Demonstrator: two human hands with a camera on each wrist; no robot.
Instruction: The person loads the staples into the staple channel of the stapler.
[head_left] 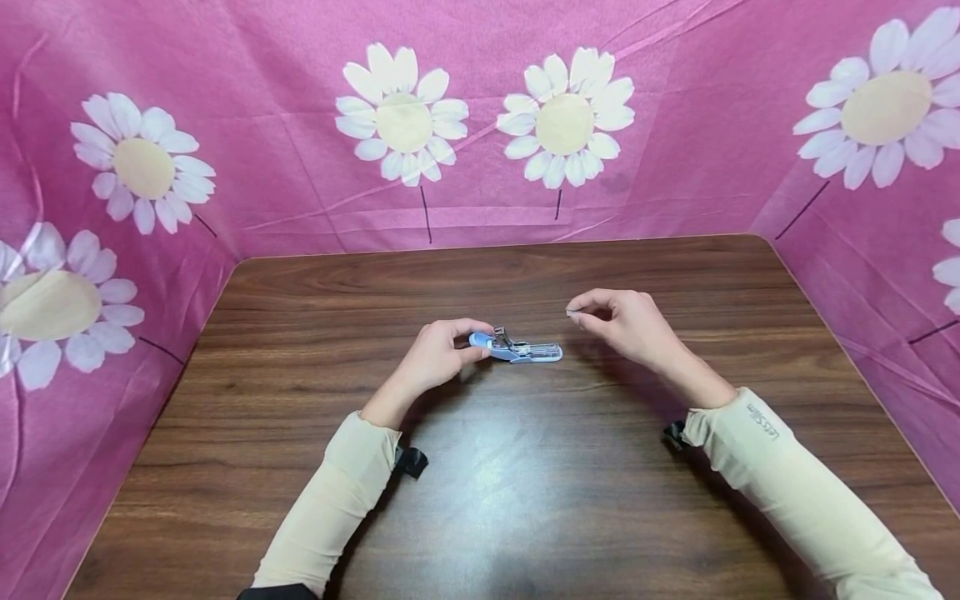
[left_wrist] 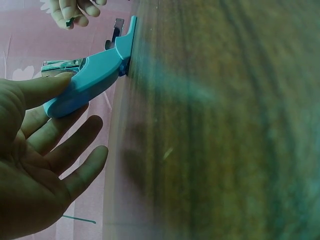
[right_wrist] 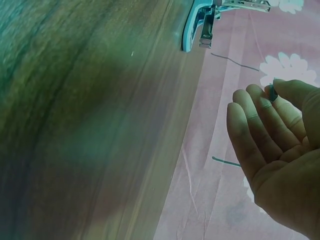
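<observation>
A light blue stapler (head_left: 536,353) lies opened up over the table, with its metal magazine part swung away from the body. My left hand (head_left: 438,354) pinches its rear end between thumb and index finger; the other fingers (left_wrist: 82,172) are spread loosely in the left wrist view. The stapler's front end touches the tabletop. To the right and apart from it, my right hand (head_left: 633,329) is raised above the table. Its thumb and index finger pinch a small strip of staples (right_wrist: 272,93), mostly covered by the fingertips.
A brown wood-grain table (head_left: 480,500) lies under both hands. Pink cloth (head_left: 285,167) printed with white daisies hangs along its back and both sides. Beige sleeves cover the forearms, and black straps (head_left: 411,462) show at the wrists.
</observation>
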